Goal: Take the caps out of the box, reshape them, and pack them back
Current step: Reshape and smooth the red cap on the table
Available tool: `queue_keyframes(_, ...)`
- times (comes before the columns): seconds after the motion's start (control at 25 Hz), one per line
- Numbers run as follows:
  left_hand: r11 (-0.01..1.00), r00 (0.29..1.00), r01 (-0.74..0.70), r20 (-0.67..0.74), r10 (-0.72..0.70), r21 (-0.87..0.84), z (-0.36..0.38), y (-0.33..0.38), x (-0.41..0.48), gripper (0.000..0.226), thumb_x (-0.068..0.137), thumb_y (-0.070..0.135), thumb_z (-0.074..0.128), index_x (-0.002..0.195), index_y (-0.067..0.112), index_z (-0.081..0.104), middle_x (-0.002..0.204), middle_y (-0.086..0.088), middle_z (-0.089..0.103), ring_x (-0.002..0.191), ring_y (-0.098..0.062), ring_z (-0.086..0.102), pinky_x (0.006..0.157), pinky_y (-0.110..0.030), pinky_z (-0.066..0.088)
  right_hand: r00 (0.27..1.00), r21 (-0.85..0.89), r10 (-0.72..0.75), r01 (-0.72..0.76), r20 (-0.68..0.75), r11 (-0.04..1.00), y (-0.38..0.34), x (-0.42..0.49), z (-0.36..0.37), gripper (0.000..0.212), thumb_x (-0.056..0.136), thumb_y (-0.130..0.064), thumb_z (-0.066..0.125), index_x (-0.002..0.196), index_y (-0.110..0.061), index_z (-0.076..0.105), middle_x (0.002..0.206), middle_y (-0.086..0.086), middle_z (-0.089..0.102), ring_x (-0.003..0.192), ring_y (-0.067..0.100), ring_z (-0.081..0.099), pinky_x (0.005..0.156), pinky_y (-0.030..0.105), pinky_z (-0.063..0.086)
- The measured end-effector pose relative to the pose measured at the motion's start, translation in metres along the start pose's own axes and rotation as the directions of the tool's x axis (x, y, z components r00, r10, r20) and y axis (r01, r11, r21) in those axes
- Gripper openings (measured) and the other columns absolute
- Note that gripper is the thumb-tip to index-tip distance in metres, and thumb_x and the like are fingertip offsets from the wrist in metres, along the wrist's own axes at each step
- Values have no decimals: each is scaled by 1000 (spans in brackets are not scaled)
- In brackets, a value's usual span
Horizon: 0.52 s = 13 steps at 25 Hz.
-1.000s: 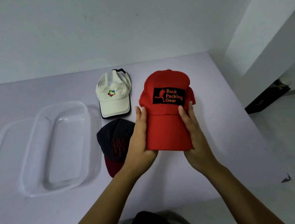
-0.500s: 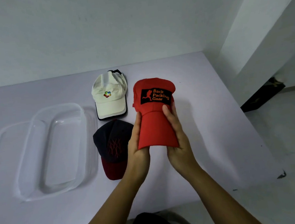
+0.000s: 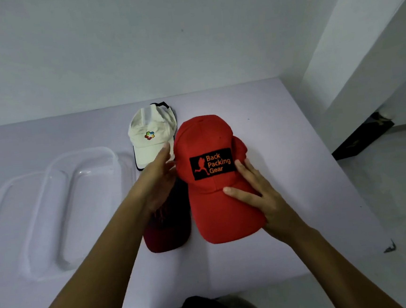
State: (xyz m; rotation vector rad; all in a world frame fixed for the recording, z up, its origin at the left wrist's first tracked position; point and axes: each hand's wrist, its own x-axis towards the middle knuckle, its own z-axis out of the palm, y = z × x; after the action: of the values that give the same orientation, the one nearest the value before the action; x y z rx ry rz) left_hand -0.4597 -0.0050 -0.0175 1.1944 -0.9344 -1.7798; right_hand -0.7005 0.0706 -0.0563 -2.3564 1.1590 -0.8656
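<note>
Nearest, the right hand (image 3: pixel 270 204) lies open on the red cap (image 3: pixel 210 138), thumb and forefinger flat where the brim (image 3: pixel 222 221) meets the crown. The left hand (image 3: pixel 158 177), fingers straight, is at the crown's left side, above the dark cap (image 3: pixel 167 235). I judge the cap light and its crown soft and easily dented, so the firmer brim is the place to hold; it sits on the table (image 3: pixel 282 147) just beside the white cap (image 3: pixel 149 139), with the clear box (image 3: pixel 86 151) away to the left.
</note>
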Motion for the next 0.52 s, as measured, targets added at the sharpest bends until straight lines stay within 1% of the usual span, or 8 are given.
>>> queue_keyframes(0.04, 999, 996, 51, 74, -51, -1, 5, 7, 8, 52, 94, 49, 38, 131, 17, 51, 136, -6, 56, 122, -17, 55, 104, -35, 39, 1000, -27, -8, 8, 5, 1000, 0, 2, 0, 52, 95, -41, 40, 143, -46, 20, 158, -16, -5, 147, 27, 5, 114, 47, 17)
queue_keyframes(0.12, 997, 988, 81, 136, -80, -6, 9, 10, 16, 49, 90, 49, 43, 127, 20, 55, 132, -6, 60, 123, -21, 56, 105, -40, 41, 999, -74, 16, -13, 33, 997, 0, 4, 3, 54, 95, -38, 41, 144, -46, 18, 158, -16, -5, 147, 24, 5, 114, 45, 13)
queue_keyframes(0.24, 995, 998, 41, -43, -45, -94, 9, 7, 16, 27, 93, 32, 51, 104, 15, 68, 109, -8, 72, 105, -22, 66, 97, -40, 50, 990, -207, 85, -61, 111, 977, 7, -4, 3, 82, 89, -11, 56, 144, -47, 9, 159, -11, 0, 146, 19, 9, 115, 46, 19)
queue_keyframes(0.32, 994, 991, -10, -133, -4, -108, 10, 2, 12, 24, 93, 28, 53, 102, 13, 69, 102, -6, 75, 101, -22, 69, 89, -35, 55, 948, -107, 226, -207, 223, 972, 5, -8, -1, 95, 85, 8, 50, 142, -51, 3, 156, -17, 3, 144, 7, 12, 117, 40, 26)
queue_keyframes(0.36, 997, 988, -25, -154, 12, -78, 11, 0, 10, 24, 92, 28, 55, 104, 13, 69, 101, -5, 75, 101, -22, 69, 87, -33, 56, 919, 22, 325, -338, 223, 941, 1, -7, -3, 89, 88, 8, 46, 140, -52, 6, 153, -24, 7, 142, -2, 12, 117, 34, 26)
queue_keyframes(0.4, 999, 986, -39, -161, 33, -33, 14, -2, 8, 24, 91, 28, 56, 104, 13, 69, 100, -5, 75, 101, -22, 69, 86, -31, 57, 895, 168, 419, -441, 152, 882, -2, -3, -5, 75, 93, -1, 46, 138, -51, 13, 150, -27, 12, 139, -7, 15, 117, 30, 26)
queue_keyframes(0.48, 998, 991, -59, -118, 63, 39, 29, -3, 5, 27, 87, 30, 59, 103, 11, 70, 100, -9, 75, 99, -25, 69, 85, -33, 57, 796, 398, 605, -548, -23, 736, -6, 15, -9, 52, 94, -33, 48, 139, -43, 24, 150, -20, 26, 137, -3, 27, 115, 29, 29)
queue_keyframes(0.52, 996, 994, -68, -80, 72, 51, 39, -3, 4, 32, 83, 32, 60, 104, 9, 70, 101, -13, 74, 98, -28, 68, 86, -35, 56, 744, 490, 668, -581, -4, 650, -6, 26, -12, 54, 90, -47, 45, 141, -39, 27, 149, -15, 32, 136, 2, 33, 113, 31, 32)
